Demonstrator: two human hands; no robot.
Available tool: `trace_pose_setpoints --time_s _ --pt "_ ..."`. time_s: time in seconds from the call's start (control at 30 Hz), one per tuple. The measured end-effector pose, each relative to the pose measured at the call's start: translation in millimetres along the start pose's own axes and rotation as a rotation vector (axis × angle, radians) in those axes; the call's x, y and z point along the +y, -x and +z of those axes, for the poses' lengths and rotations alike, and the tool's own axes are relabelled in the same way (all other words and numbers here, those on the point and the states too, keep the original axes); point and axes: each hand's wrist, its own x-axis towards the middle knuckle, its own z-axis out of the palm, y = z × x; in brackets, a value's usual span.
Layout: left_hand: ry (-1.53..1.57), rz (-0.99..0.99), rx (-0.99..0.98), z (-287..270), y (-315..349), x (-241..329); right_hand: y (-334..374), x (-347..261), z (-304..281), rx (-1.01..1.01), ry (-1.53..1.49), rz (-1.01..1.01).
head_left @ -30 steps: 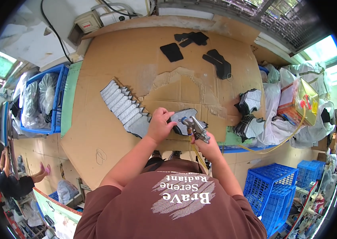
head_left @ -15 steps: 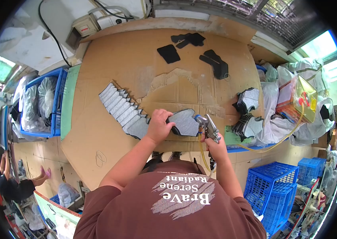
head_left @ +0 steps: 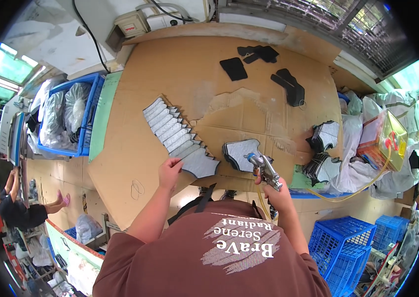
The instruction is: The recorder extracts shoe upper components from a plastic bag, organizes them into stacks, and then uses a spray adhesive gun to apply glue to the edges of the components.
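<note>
My right hand (head_left: 279,194) is wrapped round the handle of a metal spray gun (head_left: 268,172). The gun's blue nozzle points at a small stack of grey fabric pieces with black edges (head_left: 239,152) on the cardboard. My left hand (head_left: 171,172) is closed in a pinch at the left edge of the nearest grey fabric piece (head_left: 199,163). That piece lies at the near end of a fanned, overlapping row of like pieces (head_left: 170,127), which slants away to the far left. The left fingertips partly hide the edge they touch.
Black cut pieces (head_left: 288,88) lie at the table's far side. Two piles of grey-and-black pieces (head_left: 326,134) stand at the right edge. A yellow hose (head_left: 353,196) runs from a square tin (head_left: 381,133). Blue crates (head_left: 340,242) stand low right; another person (head_left: 14,198) is far left.
My left hand has left the small stack and moved left to the nearest piece of the fanned row. The spray gun stays by the stack. The whole view has shifted slightly.
</note>
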Motion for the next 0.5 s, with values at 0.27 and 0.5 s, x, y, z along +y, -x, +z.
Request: trace_pose_setpoints --time_s 0.27,0.5 --pt "-0.553 0.270 0.190 -1 2 -8 -3 0 10 -0.052 0.033 0.093" --pt "-0.575 0.778 -0.079 73 14 45 -8 -3 20 -0.048 0.024 0.056"
